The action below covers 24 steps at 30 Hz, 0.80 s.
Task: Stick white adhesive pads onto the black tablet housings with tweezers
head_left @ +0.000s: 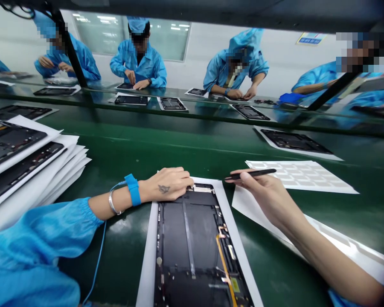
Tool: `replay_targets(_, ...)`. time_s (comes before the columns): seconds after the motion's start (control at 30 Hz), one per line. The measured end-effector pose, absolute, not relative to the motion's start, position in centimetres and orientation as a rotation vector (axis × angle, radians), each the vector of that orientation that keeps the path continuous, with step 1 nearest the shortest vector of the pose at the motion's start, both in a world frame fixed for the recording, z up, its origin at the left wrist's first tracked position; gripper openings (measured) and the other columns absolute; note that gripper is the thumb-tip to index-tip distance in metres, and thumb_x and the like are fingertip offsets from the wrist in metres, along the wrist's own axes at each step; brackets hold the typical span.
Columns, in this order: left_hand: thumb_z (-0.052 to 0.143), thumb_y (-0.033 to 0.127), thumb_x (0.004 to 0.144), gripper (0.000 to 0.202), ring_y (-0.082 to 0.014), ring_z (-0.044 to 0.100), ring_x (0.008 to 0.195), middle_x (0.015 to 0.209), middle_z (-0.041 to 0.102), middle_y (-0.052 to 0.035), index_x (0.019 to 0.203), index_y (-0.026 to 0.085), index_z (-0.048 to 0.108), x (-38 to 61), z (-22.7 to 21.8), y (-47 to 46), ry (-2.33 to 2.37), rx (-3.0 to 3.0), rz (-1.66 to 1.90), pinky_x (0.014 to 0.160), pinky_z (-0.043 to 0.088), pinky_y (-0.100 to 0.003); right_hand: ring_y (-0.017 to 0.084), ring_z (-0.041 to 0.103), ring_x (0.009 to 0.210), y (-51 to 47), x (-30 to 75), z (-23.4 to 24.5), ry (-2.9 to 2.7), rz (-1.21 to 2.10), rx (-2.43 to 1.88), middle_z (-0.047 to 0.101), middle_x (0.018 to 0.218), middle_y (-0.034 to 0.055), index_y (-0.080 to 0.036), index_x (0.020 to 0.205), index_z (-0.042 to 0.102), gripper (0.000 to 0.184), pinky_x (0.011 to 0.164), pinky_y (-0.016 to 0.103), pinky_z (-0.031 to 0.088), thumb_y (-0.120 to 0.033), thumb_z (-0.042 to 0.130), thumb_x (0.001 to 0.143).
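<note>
Head view | left hand fingers on open tablet, tips hidden, grip unclear | right hand fingers pinch black tool

A black rectangular open-backed tablet shell lies flat on a white paper sheet on the green bench. Its length runs away from the viewer, and an orange ribbon cable runs along its right side. A slim black pen-like tool is held level just beyond its far right corner.
</note>
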State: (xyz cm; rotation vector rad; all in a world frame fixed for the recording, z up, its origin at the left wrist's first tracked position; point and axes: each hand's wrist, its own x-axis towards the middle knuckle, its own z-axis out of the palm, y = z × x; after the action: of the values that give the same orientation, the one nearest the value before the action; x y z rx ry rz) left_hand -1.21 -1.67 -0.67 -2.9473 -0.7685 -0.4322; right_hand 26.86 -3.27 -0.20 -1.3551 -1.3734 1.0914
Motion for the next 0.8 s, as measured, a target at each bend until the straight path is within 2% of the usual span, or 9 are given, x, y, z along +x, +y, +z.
replay_targets(0.1,0.041,0.019,0.098,0.018,-0.0163,0.054,0.080,0.090,0.063,-0.0034,0.095,0.018,0.058,-0.4,0.5,-0.9,-0.896,-3.025,-0.395,0.068,0.039,-0.027,0.028,0.069,0.099,-2.6,26.9,-0.7,-1.241,1.097,-1.312,0.077,0.092,0.0067,-0.023,0.088,0.076,0.042,0.101,0.046,0.046,-0.062,0.075,0.071)
replay_targets(0.2,0.052,0.023,0.092,0.008,-0.0132,0.052,0.072,0.085,0.061,0.0017,0.085,0.020,0.055,0.7,2.3,0.5,-0.991,-3.224,-0.180,0.058,0.032,-0.025,0.028,0.069,0.097,-2.2,26.9,-1.1,-1.159,1.086,-1.297,0.076,0.090,0.0078,-0.022,0.083,0.075,0.043,0.098,0.047,0.048,-0.062,0.077,0.068)
replay_targets(0.3,0.059,0.024,0.086,0.008,-0.0116,0.051,0.066,0.077,0.060,0.0044,0.080,0.020,0.054,2.4,3.8,1.9,-1.092,-3.363,0.093,0.055,0.028,-0.024,0.028,0.068,0.097,-2.1,26.7,-1.1,-1.156,1.033,-1.274,0.076,0.093,0.0101,-0.020,0.076,0.074,0.044,0.096,0.046,0.049,-0.063,0.076,0.069)
replay_targets(0.37,0.061,0.023,0.085,0.008,-0.0117,0.051,0.065,0.072,0.058,0.0048,0.081,0.020,0.054,3.7,4.1,2.6,-1.097,-3.408,0.154,0.055,0.029,-0.023,0.028,0.068,0.096,-2.3,26.6,-0.9,-1.199,0.984,-1.247,0.076,0.092,0.0107,-0.019,0.074,0.073,0.044,0.096,0.046,0.050,-0.063,0.074,0.071)
replay_targets(0.47,0.062,0.024,0.087,0.013,-0.0119,0.051,0.063,0.067,0.055,0.0048,0.079,0.019,0.053,5.2,3.4,3.0,-1.059,-3.441,0.044,0.056,0.031,-0.023,0.027,0.070,0.086,-3.0,26.1,-0.5,-1.330,0.863,-1.216,0.076,0.077,0.0069,-0.019,0.094,0.073,0.044,0.095,0.047,0.049,-0.060,0.066,0.079)
replay_targets(0.53,0.062,0.024,0.088,0.014,-0.0116,0.051,0.062,0.066,0.054,0.0049,0.078,0.018,0.053,5.2,2.4,2.9,-1.044,-3.450,-0.130,0.056,0.032,-0.022,0.026,0.071,0.083,-3.7,25.7,-0.4,-1.510,0.762,-1.181,0.075,0.075,0.0050,-0.021,0.108,0.068,0.041,0.092,0.045,0.051,-0.055,0.059,0.087)
replay_targets(0.6,0.060,0.020,0.088,0.011,-0.0116,0.053,0.064,0.069,0.056,0.0043,0.080,0.018,0.053,4.3,1.4,2.6,-1.028,-3.443,-0.330,0.059,0.035,-0.022,0.025,0.071,0.089,-4.4,25.1,-0.6,-1.770,0.661,-1.097,0.076,0.087,0.0065,-0.024,0.110,0.065,0.031,0.087,0.041,0.052,-0.047,0.051,0.094)
replay_targets(0.67,0.058,0.015,0.087,0.005,-0.0130,0.056,0.074,0.080,0.061,0.0022,0.086,0.018,0.054,2.8,0.7,1.9,-1.012,-3.420,-0.499,0.068,0.041,-0.023,0.025,0.069,0.097,-4.9,24.4,-1.1,-2.046,0.554,-0.976,0.074,0.101,0.0083,-0.025,0.109,0.064,0.026,0.085,0.039,0.053,-0.037,0.043,0.098)
replay_targets(0.8,0.049,0.012,0.091,0.012,-0.0171,0.057,0.101,0.105,0.063,-0.0036,0.100,0.018,0.055,0.1,0.2,0.7,-1.043,-3.449,-0.642,0.090,0.044,-0.030,0.024,0.062,0.112,-5.1,23.8,-2.4,-2.406,0.303,-0.804,0.070,0.114,0.0098,-0.025,0.119,0.060,0.030,0.087,0.039,0.050,-0.019,0.039,0.099)
